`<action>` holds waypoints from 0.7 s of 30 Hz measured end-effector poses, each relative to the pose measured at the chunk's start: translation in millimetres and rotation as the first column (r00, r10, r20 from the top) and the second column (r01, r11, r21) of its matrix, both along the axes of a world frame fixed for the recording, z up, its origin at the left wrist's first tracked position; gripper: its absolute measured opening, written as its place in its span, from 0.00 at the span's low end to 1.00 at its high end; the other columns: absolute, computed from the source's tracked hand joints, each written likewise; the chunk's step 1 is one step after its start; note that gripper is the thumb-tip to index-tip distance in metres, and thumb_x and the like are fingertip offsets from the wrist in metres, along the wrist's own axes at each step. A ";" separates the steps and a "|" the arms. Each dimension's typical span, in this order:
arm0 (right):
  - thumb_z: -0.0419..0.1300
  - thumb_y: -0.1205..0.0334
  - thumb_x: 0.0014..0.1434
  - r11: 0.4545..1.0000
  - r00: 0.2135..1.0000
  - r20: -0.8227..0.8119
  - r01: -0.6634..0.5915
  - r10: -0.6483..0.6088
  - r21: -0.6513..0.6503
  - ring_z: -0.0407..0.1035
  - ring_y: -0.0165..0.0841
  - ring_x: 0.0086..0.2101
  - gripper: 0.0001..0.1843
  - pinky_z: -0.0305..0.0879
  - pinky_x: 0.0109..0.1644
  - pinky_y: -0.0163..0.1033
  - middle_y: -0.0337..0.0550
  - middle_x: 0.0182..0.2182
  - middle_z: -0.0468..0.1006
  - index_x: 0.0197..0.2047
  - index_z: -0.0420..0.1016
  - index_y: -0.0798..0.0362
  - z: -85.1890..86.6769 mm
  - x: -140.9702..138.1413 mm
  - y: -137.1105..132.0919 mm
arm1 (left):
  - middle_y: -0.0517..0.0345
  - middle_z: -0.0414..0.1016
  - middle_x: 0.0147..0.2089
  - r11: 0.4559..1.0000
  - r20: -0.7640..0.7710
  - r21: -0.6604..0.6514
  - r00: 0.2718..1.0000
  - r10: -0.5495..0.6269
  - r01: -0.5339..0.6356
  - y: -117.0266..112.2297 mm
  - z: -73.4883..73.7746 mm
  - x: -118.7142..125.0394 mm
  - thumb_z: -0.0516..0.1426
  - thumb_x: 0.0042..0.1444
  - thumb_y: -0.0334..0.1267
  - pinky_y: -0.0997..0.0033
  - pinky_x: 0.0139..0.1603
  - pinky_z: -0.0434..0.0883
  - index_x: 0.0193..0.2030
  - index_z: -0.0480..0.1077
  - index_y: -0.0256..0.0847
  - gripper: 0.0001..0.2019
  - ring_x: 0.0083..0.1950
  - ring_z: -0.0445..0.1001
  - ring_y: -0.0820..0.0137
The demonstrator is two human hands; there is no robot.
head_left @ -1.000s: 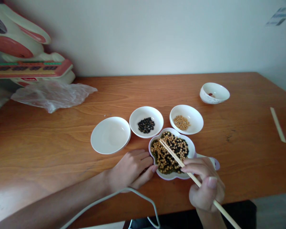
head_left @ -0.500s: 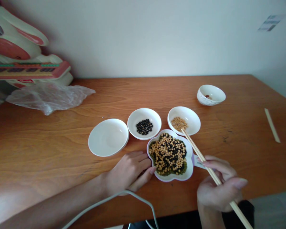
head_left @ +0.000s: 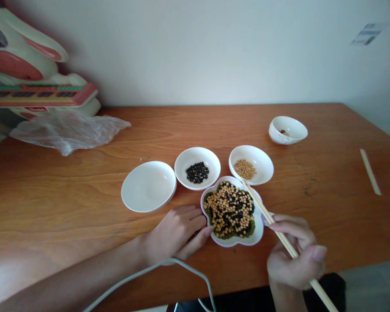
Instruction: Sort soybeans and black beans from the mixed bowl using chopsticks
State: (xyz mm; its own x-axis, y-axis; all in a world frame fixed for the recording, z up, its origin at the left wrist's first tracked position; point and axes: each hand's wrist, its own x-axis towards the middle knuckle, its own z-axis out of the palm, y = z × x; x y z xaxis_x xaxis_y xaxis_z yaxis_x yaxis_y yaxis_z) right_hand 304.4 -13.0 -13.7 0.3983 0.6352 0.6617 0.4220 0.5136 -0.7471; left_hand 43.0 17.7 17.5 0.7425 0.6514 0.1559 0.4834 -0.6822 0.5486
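My right hand is closed around a pair of wooden chopsticks. Their tips lie together over the upper right rim of a flower-shaped dish, beside the bowl of yellow beans. Mixed yellow, black and green beans cover the dish's bottom. At the dish's left side, my left hand grips the rim, thumb at the edge and fingers curled. Behind the dish stand a white bowl with soybeans and another white bowl with black beans. Nothing shows between the chopstick tips.
A white bowl with nothing in it stands left. Farther back is a small bowl with a few brown bits. A pale stick lies at right, a plastic bag and toy keyboard at left. A cable crosses the front.
My right hand and the chopsticks have shifted slightly left, their tips moving from the soybean bowl's rim to the flower-shaped dish's edge. My left hand stays in place.
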 end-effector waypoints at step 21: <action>0.31 0.43 0.76 0.936 0.860 0.370 -0.310 0.351 -0.167 0.77 0.38 0.33 0.39 0.63 0.40 0.48 0.44 0.31 0.83 0.35 0.78 0.50 7.3 -5.4 -0.3 | 0.54 0.76 0.38 1.000 -0.024 -0.019 1.000 -0.019 0.019 0.0 -1.7 -2.1 0.45 0.76 0.38 0.65 0.42 0.68 0.39 0.69 0.40 0.16 0.38 0.71 0.66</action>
